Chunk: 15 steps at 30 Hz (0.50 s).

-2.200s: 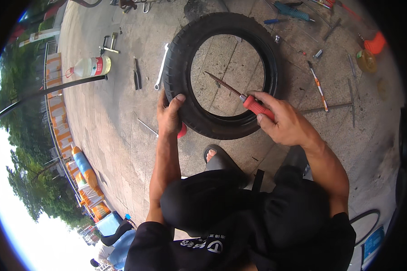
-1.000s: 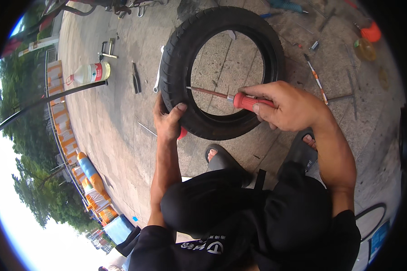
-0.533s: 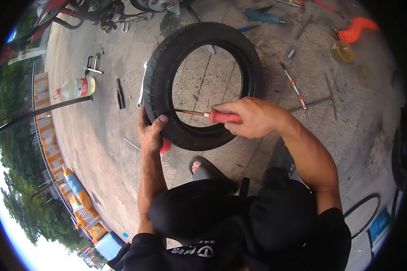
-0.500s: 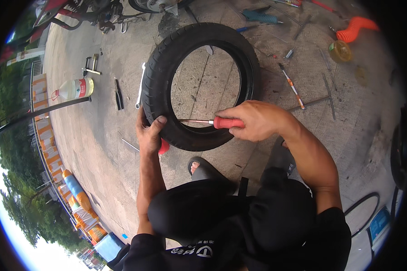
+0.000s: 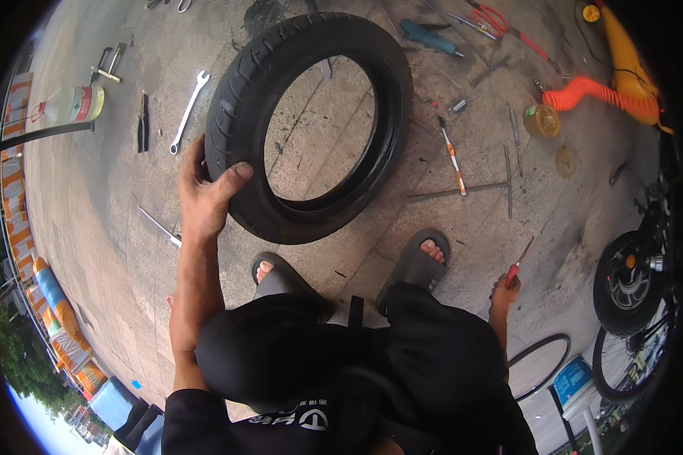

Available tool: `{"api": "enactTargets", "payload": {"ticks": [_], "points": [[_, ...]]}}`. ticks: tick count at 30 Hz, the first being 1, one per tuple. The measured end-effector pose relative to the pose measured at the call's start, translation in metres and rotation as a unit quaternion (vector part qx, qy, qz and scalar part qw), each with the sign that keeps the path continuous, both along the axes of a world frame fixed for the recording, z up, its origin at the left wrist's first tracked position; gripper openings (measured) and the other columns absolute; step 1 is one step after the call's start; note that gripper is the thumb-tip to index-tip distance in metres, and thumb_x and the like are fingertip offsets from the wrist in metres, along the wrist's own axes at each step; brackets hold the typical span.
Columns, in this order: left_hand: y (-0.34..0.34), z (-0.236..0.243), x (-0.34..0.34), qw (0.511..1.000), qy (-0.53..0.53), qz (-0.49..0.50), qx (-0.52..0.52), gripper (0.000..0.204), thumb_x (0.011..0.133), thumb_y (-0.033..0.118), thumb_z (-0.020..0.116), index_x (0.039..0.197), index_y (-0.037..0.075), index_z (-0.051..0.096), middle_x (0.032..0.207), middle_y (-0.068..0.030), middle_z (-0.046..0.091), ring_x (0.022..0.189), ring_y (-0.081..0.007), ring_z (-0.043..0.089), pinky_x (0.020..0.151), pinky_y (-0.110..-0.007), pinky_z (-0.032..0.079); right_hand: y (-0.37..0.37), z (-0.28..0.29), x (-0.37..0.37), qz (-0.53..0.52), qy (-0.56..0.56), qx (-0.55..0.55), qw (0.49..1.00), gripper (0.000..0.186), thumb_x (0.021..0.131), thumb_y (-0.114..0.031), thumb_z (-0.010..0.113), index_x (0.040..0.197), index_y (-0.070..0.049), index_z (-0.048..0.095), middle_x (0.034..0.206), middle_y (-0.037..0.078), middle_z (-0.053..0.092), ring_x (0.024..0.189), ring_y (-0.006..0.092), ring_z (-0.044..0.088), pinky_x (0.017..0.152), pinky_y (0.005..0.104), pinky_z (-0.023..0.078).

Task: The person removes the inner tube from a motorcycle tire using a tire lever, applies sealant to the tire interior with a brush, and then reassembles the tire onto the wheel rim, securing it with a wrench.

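A black rubber tire (image 5: 311, 216) stands tilted on the paving in front of me, with bare ground showing through its centre. My left hand (image 5: 209, 193) grips its lower left side, thumb over the sidewall and fingers behind the tread. Low on the right and away from the tire, my right hand (image 5: 504, 291) is closed around the red handle of a screwdriver (image 5: 514, 274), its thin blade pointing up and away from me. Left of the tire lie a combination wrench (image 5: 189, 114) and black-handled pliers (image 5: 143, 125).
To the right lie an orange-handled tool (image 5: 453, 158), a T-shaped metal bar (image 5: 508, 182), a yellow jar (image 5: 542, 120) and a coiled orange air hose (image 5: 584, 96). A teal tool (image 5: 431, 36) rests beyond the tire. A clear bottle (image 5: 76, 105) stands far left; a wheel (image 5: 626, 284) is at far right.
My right hand has drawn the screwdriver out of the tire's opening and moved it down to the right. My left hand keeps its hold, and the tire now leans more. The view has shifted rightward.
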<state>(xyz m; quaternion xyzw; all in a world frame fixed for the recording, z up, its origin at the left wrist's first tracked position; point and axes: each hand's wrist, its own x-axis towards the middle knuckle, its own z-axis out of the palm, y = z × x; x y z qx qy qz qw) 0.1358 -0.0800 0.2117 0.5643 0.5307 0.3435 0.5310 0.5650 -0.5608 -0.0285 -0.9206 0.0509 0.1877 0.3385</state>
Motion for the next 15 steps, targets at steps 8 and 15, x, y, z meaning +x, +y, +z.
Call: {"api": "enactTargets", "payload": {"ticks": [8,15], "points": [[-0.004,0.007,0.009,1.0,-0.003,-0.017,0.022,0.078,0.068,0.02,0.086,0.132,-0.008,0.05,0.113,-0.016,0.065,0.103,-0.0215,0.063,0.092,-0.034,0.05,-0.008,0.002,-0.019,0.004,0.032,-0.011,0.999,0.046,0.093,-0.02,0.061,0.131,-0.001,0.045,0.072,0.007,0.06,0.054,0.013,0.055,0.046,0.0274,0.044],[-0.023,0.015,0.026,0.996,0.042,-0.041,0.062,0.082,0.066,0.032,0.089,0.126,-0.007,0.049,0.11,-0.0164,0.064,0.104,-0.023,0.062,0.094,-0.036,0.048,0.139,0.082,-0.082,0.273,0.11,0.238,0.925,0.048,0.097,-0.008,0.051,0.142,0.003,0.037,0.099,0.011,0.059,0.07,0.0134,0.06,0.057,0.0256,0.05]]}}
